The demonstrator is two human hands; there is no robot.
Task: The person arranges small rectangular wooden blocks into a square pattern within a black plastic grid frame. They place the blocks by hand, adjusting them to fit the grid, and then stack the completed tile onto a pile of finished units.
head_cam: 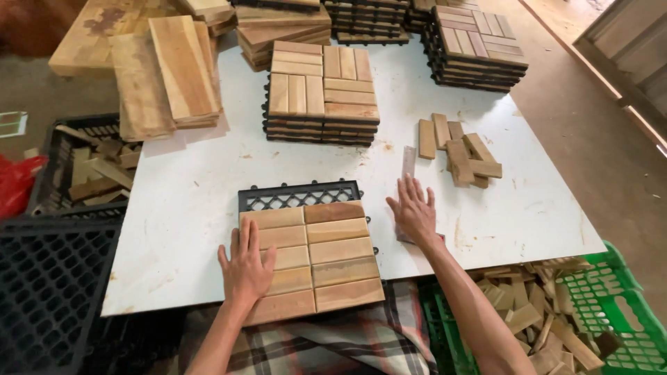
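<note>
Tile point(313, 260), one, part-assembled: ten wooden slats are counted on a black plastic grid base point(299, 195), in two columns of five, with one uncovered strip of grid at 12 o'clock. It is placed at the near edge of the white table point(187, 208). Left hand point(246, 267): laid open and flat, fingers spread, on the left column of slats. Right hand point(415, 212): laid open, palm down, on the table at 3 o'clock of the tile, over a flat strip point(408, 163) extending towards 12. Loose slats point(458, 149): about eight, heaped at 1 o'clock. Finished tile stacks: one point(323, 94) at 12 o'clock, one point(476, 48) at 1 o'clock. Green crate point(618, 312) of offcuts: one, at 4 o'clock.
</note>
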